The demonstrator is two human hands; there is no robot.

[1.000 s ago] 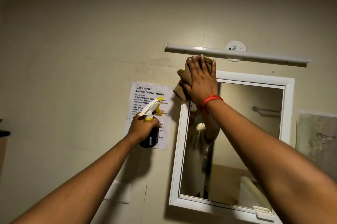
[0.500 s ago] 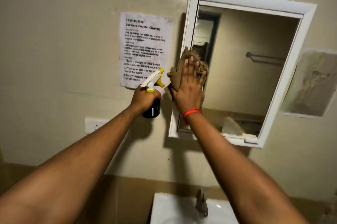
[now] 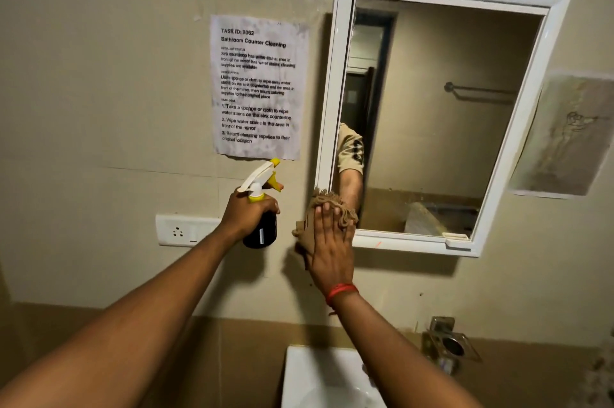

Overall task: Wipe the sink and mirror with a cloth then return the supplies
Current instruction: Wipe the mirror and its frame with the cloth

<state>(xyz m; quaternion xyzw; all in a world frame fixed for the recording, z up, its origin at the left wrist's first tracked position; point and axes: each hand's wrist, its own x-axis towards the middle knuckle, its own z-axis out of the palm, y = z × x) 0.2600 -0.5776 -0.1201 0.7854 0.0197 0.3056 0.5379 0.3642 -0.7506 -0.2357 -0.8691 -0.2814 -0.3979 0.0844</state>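
A white-framed mirror (image 3: 432, 115) hangs on the beige wall. My right hand (image 3: 330, 251) lies flat on a brown cloth (image 3: 332, 206), pressing it against the mirror's lower left corner and the wall beside it. My left hand (image 3: 247, 213) grips a dark spray bottle (image 3: 260, 228) with a white and yellow trigger head, held upright just left of the cloth. The white sink (image 3: 319, 377) shows at the bottom edge, partly hidden by my right forearm.
A printed task sheet (image 3: 259, 88) is stuck to the wall left of the mirror. A white switch and socket plate (image 3: 181, 230) sits below it. A metal holder (image 3: 448, 346) is fixed right of the sink. A stained sheet (image 3: 564, 135) hangs right of the mirror.
My right hand has slid the cloth down the mirror's left side from the top corner to the bottom corner. The view has tilted downward, bringing the sink into sight. The bottle stays in my left hand.
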